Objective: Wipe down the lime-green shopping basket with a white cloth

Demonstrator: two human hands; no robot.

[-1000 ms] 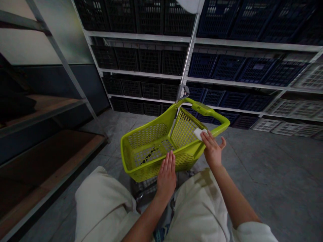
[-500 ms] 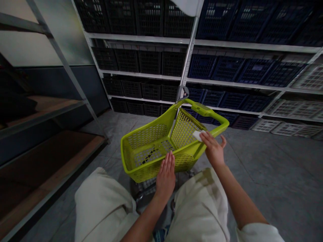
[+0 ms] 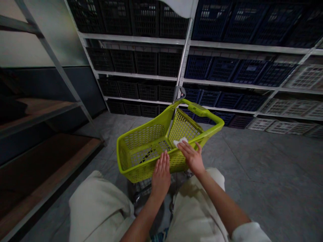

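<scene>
Closest to me, folds of cream fabric (image 3: 98,208) cover my legs, and a white sleeve (image 3: 248,232) shows at my right forearm. Just beyond, a lime-green plastic shopping basket (image 3: 143,136) sits in front of me on a metal cart frame (image 3: 142,188), tilted in the view, with mesh walls and a long green handle (image 3: 203,110) across its far end.

My left hand (image 3: 160,174) is open, its palm and straight fingers flat against the basket's near wall. My right hand (image 3: 191,158) lies over the near rim, fingers curled down on a small white cloth (image 3: 180,143), pressing it to the rim's inner edge; I cannot tell how firmly it is gripped.

To my left stand wooden shelves (image 3: 32,164) on a metal frame. Past the basket, a grey floor (image 3: 264,161) runs to white metal shelving (image 3: 131,38), stacked with black crates (image 3: 146,62), navy crates (image 3: 222,69) and white crates (image 3: 290,126).
</scene>
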